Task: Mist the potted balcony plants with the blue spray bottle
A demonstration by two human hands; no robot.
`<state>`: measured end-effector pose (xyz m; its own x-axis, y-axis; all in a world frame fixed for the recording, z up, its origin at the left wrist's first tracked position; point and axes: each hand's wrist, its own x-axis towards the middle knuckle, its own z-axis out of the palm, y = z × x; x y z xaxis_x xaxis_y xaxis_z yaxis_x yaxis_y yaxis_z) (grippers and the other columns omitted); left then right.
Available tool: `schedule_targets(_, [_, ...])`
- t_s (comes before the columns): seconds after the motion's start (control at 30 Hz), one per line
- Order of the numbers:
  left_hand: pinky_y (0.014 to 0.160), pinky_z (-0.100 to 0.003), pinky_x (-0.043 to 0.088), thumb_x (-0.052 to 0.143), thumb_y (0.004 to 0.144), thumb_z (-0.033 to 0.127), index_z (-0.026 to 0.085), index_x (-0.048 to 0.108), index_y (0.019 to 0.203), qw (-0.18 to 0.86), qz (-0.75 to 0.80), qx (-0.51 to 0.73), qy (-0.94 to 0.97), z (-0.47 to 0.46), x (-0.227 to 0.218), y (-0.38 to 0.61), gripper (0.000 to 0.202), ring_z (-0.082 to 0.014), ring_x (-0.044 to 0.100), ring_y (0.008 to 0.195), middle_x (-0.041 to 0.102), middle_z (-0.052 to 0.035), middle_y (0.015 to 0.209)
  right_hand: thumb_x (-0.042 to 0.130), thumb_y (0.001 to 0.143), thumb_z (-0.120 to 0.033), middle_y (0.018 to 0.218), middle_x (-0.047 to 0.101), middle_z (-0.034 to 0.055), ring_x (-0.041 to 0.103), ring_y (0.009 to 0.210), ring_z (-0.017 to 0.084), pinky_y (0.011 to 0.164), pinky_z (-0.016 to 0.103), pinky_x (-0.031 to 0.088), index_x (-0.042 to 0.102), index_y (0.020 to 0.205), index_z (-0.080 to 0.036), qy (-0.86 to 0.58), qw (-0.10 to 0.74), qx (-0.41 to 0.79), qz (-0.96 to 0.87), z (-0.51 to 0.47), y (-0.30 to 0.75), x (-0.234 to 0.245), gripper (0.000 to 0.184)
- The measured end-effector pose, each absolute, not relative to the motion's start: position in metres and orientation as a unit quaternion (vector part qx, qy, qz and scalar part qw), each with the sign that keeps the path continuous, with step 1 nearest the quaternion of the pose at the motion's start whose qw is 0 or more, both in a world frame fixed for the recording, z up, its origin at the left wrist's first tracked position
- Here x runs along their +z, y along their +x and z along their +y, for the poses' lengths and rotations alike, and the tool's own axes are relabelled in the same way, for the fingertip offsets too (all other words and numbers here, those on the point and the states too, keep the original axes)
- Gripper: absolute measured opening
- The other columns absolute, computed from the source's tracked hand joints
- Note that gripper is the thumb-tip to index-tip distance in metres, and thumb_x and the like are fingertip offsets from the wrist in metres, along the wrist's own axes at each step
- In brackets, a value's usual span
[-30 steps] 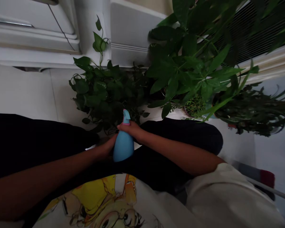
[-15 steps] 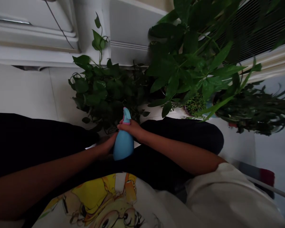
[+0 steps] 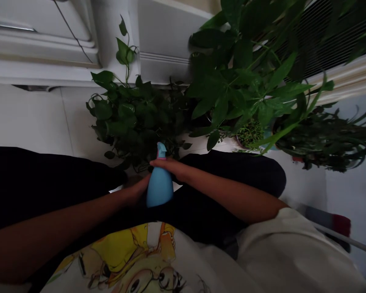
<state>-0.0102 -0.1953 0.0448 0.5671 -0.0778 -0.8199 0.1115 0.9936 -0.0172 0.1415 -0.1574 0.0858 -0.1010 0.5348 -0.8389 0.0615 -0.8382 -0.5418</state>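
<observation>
A blue spray bottle [image 3: 160, 188] with a lighter blue spray head and pink trim stands between my knees, its head pointing away towards the leafy plant. My right hand [image 3: 171, 167] is wrapped round its neck just under the head, with the thumb across the front. The trigger and the fingers behind it are mostly hidden. Against the bottle's left side rests my left hand [image 3: 140, 188], its fingers curling out of sight behind the bottle. Right in front of the spray head is a trailing plant [image 3: 131, 114] with dark green heart-shaped leaves.
A taller broad-leaved plant [image 3: 232, 89] spreads at the upper right. Beyond it are a small-leaved potted plant [image 3: 250, 134] and a long-leaved plant [image 3: 329, 138]. White cabinets [image 3: 164, 40] line the back. My dark-trousered knees [image 3: 247, 171] flank the bottle.
The spray bottle and its head have dipped slightly. Less of the pink trigger and of my right forefinger shows beside the head. My left hand has hardly moved.
</observation>
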Motion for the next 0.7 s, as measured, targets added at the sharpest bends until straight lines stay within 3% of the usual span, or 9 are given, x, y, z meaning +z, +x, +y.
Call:
schedule_targets(0.23, [0.086,-0.038,0.053,0.053,0.086,0.067,0.014,0.069,0.107,0.871,0.487,-0.052,0.048,-0.196,0.031,-0.012,0.059,-0.0266,0.07,0.086,0.076,-0.0091,0.088,0.073,0.079,-0.034,0.068,0.06,-0.0001,0.056,0.065,0.015,0.068,0.03,0.048,0.063,0.072,-0.019,-0.673,0.128,0.711,-0.16,-0.152,0.136,0.095,0.02])
schedule_targets(0.43, [0.092,-0.044,0.051,0.066,0.069,0.076,0.011,0.064,0.117,0.875,0.481,-0.033,0.049,-0.199,0.02,-0.015,0.081,-0.0315,0.069,0.092,0.076,-0.0126,0.094,0.078,0.076,-0.039,0.071,0.062,0.0004,0.059,0.068,0.016,0.07,0.03,0.05,0.062,0.077,-0.019,-0.649,0.141,0.733,-0.143,-0.153,0.137,0.091,0.025])
schedule_targets(0.7, [0.093,-0.043,0.051,0.058,0.078,0.075,0.012,0.065,0.116,0.877,0.477,-0.055,0.028,-0.2,0.026,-0.015,0.074,-0.0314,0.069,0.096,0.076,-0.0113,0.096,0.078,0.073,-0.029,0.077,0.065,0.0006,0.061,0.073,0.016,0.072,0.03,0.052,0.062,0.084,-0.02,-0.634,0.173,0.739,-0.15,-0.154,0.14,0.091,0.021])
